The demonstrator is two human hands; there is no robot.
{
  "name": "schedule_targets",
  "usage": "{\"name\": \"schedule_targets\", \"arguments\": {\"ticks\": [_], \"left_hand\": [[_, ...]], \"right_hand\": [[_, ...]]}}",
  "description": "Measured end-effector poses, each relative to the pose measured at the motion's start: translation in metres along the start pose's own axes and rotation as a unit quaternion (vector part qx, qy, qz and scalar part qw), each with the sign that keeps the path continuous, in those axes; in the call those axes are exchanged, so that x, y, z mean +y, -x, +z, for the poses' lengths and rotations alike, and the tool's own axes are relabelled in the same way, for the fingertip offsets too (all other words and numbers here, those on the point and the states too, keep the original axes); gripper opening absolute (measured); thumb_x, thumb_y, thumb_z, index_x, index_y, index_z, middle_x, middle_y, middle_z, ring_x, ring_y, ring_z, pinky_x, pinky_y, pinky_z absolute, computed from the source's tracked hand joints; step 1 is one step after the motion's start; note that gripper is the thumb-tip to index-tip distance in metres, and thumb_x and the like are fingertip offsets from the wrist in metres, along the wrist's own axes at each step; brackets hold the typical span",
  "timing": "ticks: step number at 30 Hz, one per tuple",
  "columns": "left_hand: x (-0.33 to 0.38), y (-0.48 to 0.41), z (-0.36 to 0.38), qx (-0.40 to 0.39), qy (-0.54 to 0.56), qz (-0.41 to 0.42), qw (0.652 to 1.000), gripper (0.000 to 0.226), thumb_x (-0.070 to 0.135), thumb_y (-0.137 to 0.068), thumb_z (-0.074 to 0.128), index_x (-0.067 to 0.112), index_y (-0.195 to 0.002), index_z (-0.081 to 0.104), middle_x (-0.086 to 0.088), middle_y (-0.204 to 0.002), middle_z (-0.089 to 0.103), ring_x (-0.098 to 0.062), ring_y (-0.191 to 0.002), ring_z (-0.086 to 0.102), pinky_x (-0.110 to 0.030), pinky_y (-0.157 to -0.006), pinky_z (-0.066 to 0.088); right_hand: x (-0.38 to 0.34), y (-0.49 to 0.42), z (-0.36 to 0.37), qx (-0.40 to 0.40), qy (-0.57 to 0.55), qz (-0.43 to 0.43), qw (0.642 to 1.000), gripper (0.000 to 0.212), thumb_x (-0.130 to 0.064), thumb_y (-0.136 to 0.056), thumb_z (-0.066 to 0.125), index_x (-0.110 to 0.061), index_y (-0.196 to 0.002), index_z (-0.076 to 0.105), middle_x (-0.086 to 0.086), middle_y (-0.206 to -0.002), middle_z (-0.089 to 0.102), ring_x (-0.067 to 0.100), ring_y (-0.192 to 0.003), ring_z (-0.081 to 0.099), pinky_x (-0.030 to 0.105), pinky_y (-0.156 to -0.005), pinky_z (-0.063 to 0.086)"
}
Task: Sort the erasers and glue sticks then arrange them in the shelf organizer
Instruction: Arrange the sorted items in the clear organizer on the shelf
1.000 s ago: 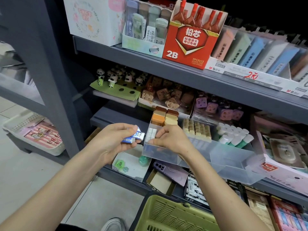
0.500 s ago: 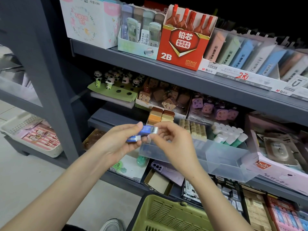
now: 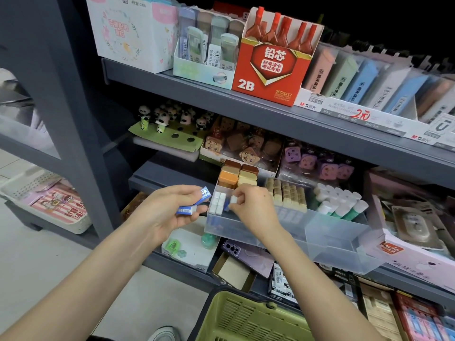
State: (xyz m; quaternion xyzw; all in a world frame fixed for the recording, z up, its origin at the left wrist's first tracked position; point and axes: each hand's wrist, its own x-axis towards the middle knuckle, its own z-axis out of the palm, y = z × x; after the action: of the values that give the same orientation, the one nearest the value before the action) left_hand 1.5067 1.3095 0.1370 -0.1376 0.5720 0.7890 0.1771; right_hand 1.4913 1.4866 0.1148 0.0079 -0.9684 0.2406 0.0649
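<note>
A clear plastic shelf organizer (image 3: 327, 238) sits on the middle shelf. Its left compartment holds upright white erasers (image 3: 218, 203) in front and brown, orange and cream blocks (image 3: 237, 174) behind. My left hand (image 3: 162, 212) grips two blue-and-white sleeved erasers (image 3: 194, 203) just left of the organizer. Over that left compartment my right hand (image 3: 251, 205) pinches one blue-and-white eraser (image 3: 232, 200), held upright beside the white ones. Tan erasers (image 3: 286, 194) fill the middle section. White-capped green glue sticks (image 3: 341, 203) stand in the right section.
A green plastic basket (image 3: 248, 318) is below my arms. The upper shelf carries a red 2B lead box (image 3: 268, 70) and pastel boxes. Panda figures (image 3: 162, 119) and packaged novelty erasers sit behind the organizer. A white tray (image 3: 46, 205) lies low on the left.
My right hand took one blue-and-white eraser from my left hand and moved right and down, into the organizer's left compartment. My left hand keeps the others.
</note>
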Motion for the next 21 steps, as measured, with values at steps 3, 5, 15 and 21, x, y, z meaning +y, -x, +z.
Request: {"name": "schedule_targets", "arguments": {"ticks": [3,5,15,21], "left_hand": [[-0.002,-0.002,-0.001,0.009,0.023,-0.007,1.000,0.014,0.004,-0.084,0.066,0.006,-0.096,0.071,-0.013,-0.089,0.070,-0.016,-0.065,0.066,-0.017,-0.049,0.051],[-0.004,-0.003,0.000,0.014,0.020,-0.009,1.000,0.014,0.004,-0.083,0.067,0.005,-0.096,0.071,-0.013,-0.092,0.068,-0.015,-0.066,0.062,-0.017,-0.050,0.051],[-0.007,-0.005,-0.005,0.019,-0.041,0.036,0.998,0.007,0.007,-0.079,0.072,0.008,-0.086,0.072,-0.006,-0.073,0.074,-0.013,-0.065,0.071,-0.017,-0.051,0.052],[-0.005,0.003,0.004,-0.048,-0.075,0.043,0.995,0.015,0.015,-0.071,0.075,0.009,-0.085,0.073,-0.005,-0.071,0.073,-0.008,-0.059,0.067,-0.016,-0.049,0.049]], "right_hand": [[-0.002,-0.004,0.004,-0.007,-0.011,0.026,1.000,0.013,-0.001,-0.081,0.063,-0.009,-0.091,0.061,0.009,-0.085,0.068,0.025,-0.086,0.061,0.034,-0.076,0.050],[-0.003,-0.005,0.005,-0.007,-0.018,0.035,0.999,0.015,0.004,-0.081,0.058,-0.008,-0.090,0.059,0.012,-0.086,0.068,0.027,-0.088,0.061,0.038,-0.078,0.050],[-0.006,0.014,-0.007,0.039,-0.077,-0.006,0.996,0.013,-0.004,-0.084,0.063,-0.015,-0.092,0.064,-0.006,-0.081,0.063,0.012,-0.080,0.061,0.024,-0.075,0.052],[-0.018,0.043,-0.024,-0.029,-0.288,-0.067,0.955,0.031,-0.012,-0.081,0.072,-0.029,-0.107,0.063,-0.011,-0.086,0.062,-0.002,-0.076,0.054,0.013,-0.070,0.044]]}}
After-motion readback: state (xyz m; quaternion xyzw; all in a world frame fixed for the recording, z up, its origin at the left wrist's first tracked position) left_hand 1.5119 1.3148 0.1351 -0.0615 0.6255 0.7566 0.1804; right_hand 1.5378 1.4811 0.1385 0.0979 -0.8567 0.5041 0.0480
